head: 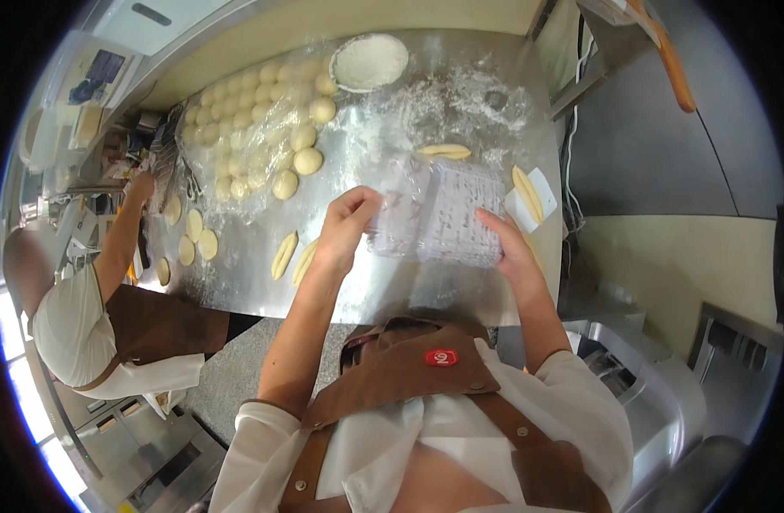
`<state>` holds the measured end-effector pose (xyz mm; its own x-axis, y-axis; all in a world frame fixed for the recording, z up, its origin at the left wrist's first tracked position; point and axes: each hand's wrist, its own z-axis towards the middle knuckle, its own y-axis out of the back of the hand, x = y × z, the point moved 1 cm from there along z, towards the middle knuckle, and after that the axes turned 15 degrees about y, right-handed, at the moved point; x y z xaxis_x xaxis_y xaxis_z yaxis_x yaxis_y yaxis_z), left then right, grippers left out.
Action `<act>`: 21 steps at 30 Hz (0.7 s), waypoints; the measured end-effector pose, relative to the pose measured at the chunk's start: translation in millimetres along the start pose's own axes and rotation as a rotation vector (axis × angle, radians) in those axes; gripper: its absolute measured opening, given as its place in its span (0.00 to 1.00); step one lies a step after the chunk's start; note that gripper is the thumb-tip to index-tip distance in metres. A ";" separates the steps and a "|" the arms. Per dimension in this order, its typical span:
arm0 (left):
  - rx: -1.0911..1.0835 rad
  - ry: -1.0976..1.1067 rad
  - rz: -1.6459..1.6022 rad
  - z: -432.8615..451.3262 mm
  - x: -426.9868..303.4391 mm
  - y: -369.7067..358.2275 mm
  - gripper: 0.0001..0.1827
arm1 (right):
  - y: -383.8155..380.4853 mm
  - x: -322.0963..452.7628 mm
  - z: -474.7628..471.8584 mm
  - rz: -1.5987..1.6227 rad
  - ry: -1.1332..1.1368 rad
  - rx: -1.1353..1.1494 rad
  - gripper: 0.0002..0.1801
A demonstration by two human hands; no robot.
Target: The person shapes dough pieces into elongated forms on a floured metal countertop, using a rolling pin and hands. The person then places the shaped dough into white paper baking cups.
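Observation:
A package of white printed sheets (462, 211) in clear plastic is held above the steel worktable. My left hand (347, 221) pinches the loose plastic film (395, 205) at its left end. My right hand (510, 243) grips the right edge, thumb on top. What the sheets are is too blurred to tell. Behind the package lies a shaped dough strip (446, 151), and another dough strip (527, 195) rests on a white card (539, 215) to the right. By my left wrist are a split dough piece (284, 255) and a second dough piece (304, 261), partly hidden by my forearm.
Several dough balls (308, 161) sit at the back left, many under plastic sheeting (257, 134). A bowl of flour (369, 62) stands behind them; loose flour (469, 96) dusts the steel table (366, 301). Flattened dough discs (207, 244) lie near a co-worker (78, 320) at left, arm reaching out.

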<state>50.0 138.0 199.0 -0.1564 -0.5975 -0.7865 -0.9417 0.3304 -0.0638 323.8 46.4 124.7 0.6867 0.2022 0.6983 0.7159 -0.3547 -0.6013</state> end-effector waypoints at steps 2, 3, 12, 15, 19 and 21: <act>-0.007 -0.020 0.051 10.5 -2.6 -0.4 0.09 | 19.5 7.3 20.4 -0.008 0.005 0.054 0.39; -0.022 -0.010 0.076 14.9 -3.6 -1.8 0.08 | 28.5 11.1 30.4 -0.001 0.012 0.085 0.37; -0.011 -0.022 -0.186 76.0 -33.2 -3.4 0.06 | 54.3 42.1 162.1 -0.120 -0.136 0.130 0.33; -0.024 -0.052 -0.081 96.7 -45.7 8.9 0.07 | 66.1 53.8 186.7 -0.042 -0.044 0.302 0.33; 0.017 0.023 -0.135 108.5 -68.8 54.4 0.08 | 102.3 84.0 230.1 -0.047 -0.093 0.098 0.35; -0.034 0.021 -0.020 107.5 -66.6 64.2 0.09 | 120.3 95.2 251.3 0.013 0.059 -0.078 0.35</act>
<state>32.0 277.6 181.2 -0.1428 -0.6191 -0.7722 -0.9542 0.2934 -0.0587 507.0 252.4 21.2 0.6856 0.1439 0.7136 0.6934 -0.4276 -0.5800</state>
